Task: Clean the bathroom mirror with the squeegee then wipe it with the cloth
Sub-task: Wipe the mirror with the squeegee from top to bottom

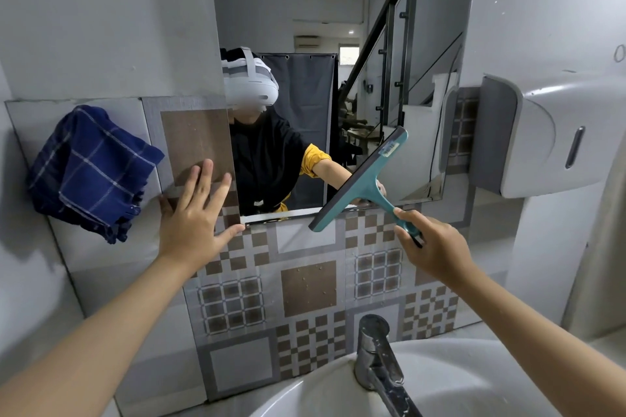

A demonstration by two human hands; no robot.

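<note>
1. Cloth: dark blue with a pale check, it hung bunched against the wall at far left, just left of the tiled panel. Nothing held it.
2. Left hand: it lay flat on the wall tiles just left of the mirror's lower left corner, fingers spread and gripping nothing, thumb tip at that corner. It looked like a brace. The cloth lay near it, up and to the left, so this hand was much the nearer for the wiping step.
3. Mirror: it was fixed above the tiles, its bottom edge level with the left thumb. Whether streaks or water remained on the glass could not be told.
4. Squeegee: teal, with a dark blade. The blade's long axis ran diagonally, upper end to the right over the glass, lower end to the left and already below the mirror's bottom edge, over the tiles. A small sticker sat near the blade's upper end; its print was too small to read.
5. Right hand: fingers were curled tight around the end of the handle, which ran down and right from the blade. Judgement: this was the bottom of a stroke, with the squeegee stage under way or nearly done and the cloth stage not begun.
6. Tap and basin sat near, below. A white dispenser was mounted at right, with no readable brand.
</note>
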